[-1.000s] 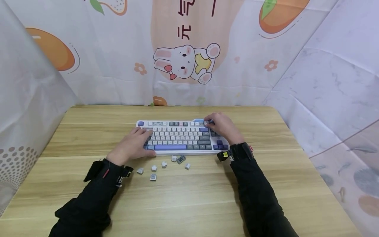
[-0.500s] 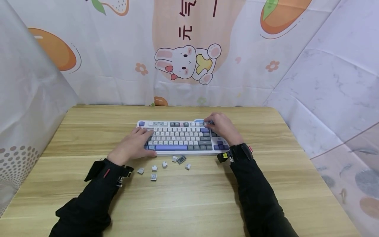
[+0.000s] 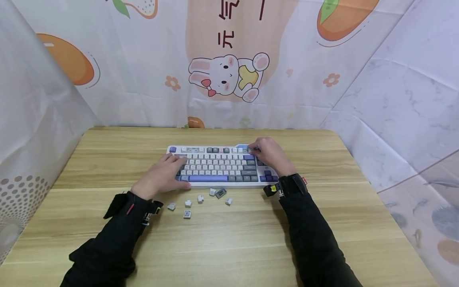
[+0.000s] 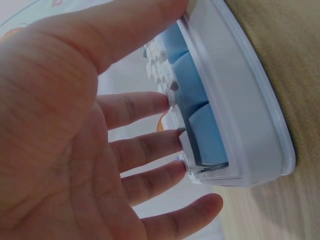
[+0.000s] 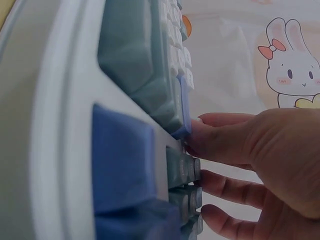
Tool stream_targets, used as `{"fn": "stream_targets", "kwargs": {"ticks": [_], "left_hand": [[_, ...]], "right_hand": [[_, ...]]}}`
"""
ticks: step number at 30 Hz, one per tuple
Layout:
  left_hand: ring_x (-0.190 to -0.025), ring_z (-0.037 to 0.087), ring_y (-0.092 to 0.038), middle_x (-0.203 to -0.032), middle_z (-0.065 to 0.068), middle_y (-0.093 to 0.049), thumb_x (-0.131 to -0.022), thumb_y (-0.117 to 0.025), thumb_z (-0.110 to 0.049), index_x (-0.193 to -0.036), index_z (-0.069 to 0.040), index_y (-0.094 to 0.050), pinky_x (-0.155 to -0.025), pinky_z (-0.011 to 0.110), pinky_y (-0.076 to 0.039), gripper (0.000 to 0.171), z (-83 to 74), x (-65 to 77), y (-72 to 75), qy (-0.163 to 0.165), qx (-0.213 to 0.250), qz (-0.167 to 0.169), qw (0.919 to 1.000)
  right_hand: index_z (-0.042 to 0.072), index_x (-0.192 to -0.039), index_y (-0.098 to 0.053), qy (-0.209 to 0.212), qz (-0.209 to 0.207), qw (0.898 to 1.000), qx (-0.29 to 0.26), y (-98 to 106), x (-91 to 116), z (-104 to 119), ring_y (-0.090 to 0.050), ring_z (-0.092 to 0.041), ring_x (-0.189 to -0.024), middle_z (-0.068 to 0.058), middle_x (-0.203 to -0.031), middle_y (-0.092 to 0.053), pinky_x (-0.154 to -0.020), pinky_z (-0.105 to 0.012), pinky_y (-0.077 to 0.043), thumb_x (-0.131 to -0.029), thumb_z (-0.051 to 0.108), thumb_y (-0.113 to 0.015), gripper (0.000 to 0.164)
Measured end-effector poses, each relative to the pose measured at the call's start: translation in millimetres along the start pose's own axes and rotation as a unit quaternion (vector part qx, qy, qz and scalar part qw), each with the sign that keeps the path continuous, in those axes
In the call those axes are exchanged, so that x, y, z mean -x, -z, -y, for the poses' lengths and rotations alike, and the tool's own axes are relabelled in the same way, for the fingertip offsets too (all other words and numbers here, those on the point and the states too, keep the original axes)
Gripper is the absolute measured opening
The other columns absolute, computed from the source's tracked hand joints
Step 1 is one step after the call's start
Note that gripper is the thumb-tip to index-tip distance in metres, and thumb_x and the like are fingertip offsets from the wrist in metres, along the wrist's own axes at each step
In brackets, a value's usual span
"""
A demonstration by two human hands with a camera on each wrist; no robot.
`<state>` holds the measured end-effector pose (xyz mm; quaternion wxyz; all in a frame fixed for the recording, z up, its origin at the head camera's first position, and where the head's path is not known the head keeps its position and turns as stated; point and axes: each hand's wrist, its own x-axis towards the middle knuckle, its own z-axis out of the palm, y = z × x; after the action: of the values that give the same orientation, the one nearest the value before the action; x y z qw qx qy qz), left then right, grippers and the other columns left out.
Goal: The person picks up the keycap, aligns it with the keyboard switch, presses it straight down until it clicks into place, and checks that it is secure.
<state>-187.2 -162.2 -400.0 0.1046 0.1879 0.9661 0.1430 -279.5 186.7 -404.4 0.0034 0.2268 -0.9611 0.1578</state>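
A white compact keyboard (image 3: pixel 215 184) with white, grey and purple keycaps lies near the middle of the table. Exposed switches show in its top row, left of centre and again near the right hand. My left hand (image 3: pixel 160 176) rests on the keyboard's left end, fingers extended over the keys and thumb at the front edge, as the left wrist view shows along the light blue keys (image 4: pixel 209 134). At the top right corner, my right hand (image 3: pixel 271 154) pinches a small keycap between thumb and forefinger; the fingers mostly hide it. Its other fingertips touch the grey keys (image 5: pixel 179 167).
Several loose keycaps lie in front of the keyboard, among them a wider grey keycap (image 3: pixel 220 193), a white keycap (image 3: pixel 228 201) and an upturned one (image 3: pixel 187 214). A printed cloth (image 3: pixel 143 99) hangs behind the wooden table (image 3: pixel 229 247).
The head view has shifted slightly. Both hands keep nearly the same places on the keyboard, with only a tiny movement of the right fingers.
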Motion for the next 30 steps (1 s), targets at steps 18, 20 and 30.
{"fn": "stream_targets", "kwargs": {"ticks": [18, 20, 30], "left_hand": [[-0.145, 0.049, -0.025, -0.154, 0.029, -0.038, -0.087, -0.079, -0.045, -0.153, 0.002, -0.040, -0.117, 0.061, -0.022, 0.090, 0.4, 0.3, 1.6, 0.001, -0.001, 0.005, 1.0000], [-0.145, 0.050, -0.025, -0.154, 0.029, -0.038, -0.087, -0.079, -0.045, -0.153, 0.002, -0.040, -0.117, 0.062, -0.023, 0.090, 0.8, 0.5, 1.7, 0.001, 0.000, 0.004, 1.0000], [-0.146, 0.050, -0.025, -0.154, 0.029, -0.039, -0.087, -0.079, -0.045, -0.153, 0.001, -0.040, -0.117, 0.062, -0.022, 0.089, 0.6, 0.5, 2.3, 0.002, -0.001, 0.006, 1.0000]], "right_hand": [[0.007, -0.117, -0.076, -0.018, -0.011, 1.000, 0.000, -2.4, -1.0, 3.4, -0.066, -0.031, -0.104, -0.013, -0.107, -0.072, -0.094, -0.046, -0.051, -0.093, 0.008, -0.073, 0.024], [0.007, -0.116, -0.077, -0.015, -0.016, 1.000, -0.001, -3.2, -1.2, 3.6, -0.066, -0.032, -0.103, -0.013, -0.106, -0.072, -0.094, -0.046, -0.051, -0.093, 0.007, -0.074, 0.023], [0.006, -0.108, -0.079, 0.010, -0.032, 0.999, 0.009, -6.2, -0.2, 0.9, -0.066, -0.030, -0.097, -0.011, -0.098, -0.072, -0.091, -0.044, -0.052, -0.092, 0.003, -0.073, 0.018]]}}
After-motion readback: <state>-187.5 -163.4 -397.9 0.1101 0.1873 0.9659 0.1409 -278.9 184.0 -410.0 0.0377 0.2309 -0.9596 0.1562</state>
